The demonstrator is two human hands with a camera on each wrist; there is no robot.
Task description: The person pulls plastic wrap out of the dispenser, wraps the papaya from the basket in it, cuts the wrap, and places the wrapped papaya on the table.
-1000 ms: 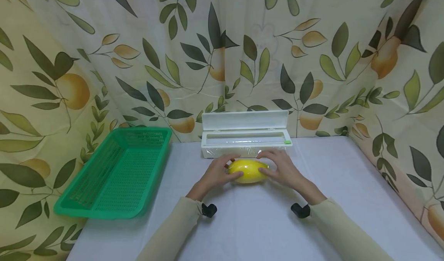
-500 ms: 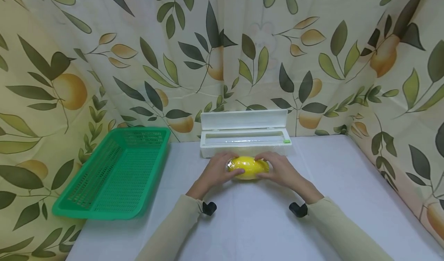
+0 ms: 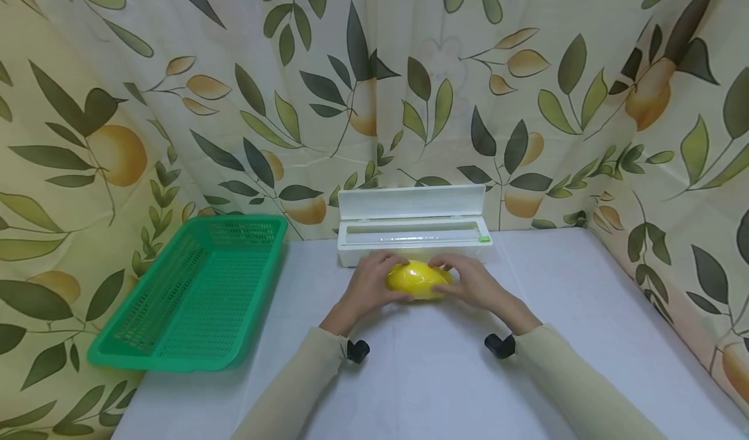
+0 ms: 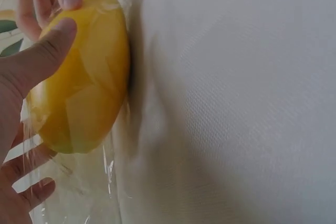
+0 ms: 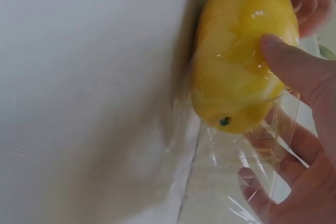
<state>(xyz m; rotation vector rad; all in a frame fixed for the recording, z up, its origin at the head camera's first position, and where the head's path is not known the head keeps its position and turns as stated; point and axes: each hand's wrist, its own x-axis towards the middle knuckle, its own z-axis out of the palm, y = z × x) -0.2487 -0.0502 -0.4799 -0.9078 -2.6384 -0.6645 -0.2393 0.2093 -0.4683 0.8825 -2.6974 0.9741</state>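
Observation:
A yellow oval fruit that looks like a mango is held between both hands, in front of the white box. Clear cling film covers its skin and trails past its end in both wrist views. My left hand grips the left end, thumb on the near side and fingers round the far side. On the right end, my right hand holds it the same way, its thumb pressing the film. A small dark green stem spot shows in the right wrist view. The fruit's far side is hidden.
Directly behind the hands stands a white cling film dispenser, its lid raised and a green slider at its right end. A green perforated basket sits at the left on the white tablecloth. Leaf-patterned curtains enclose the back and sides.
The mango has shifted slightly away from me towards the dispenser, and the sheen on its film looks different. My left hand has come further round its left end.

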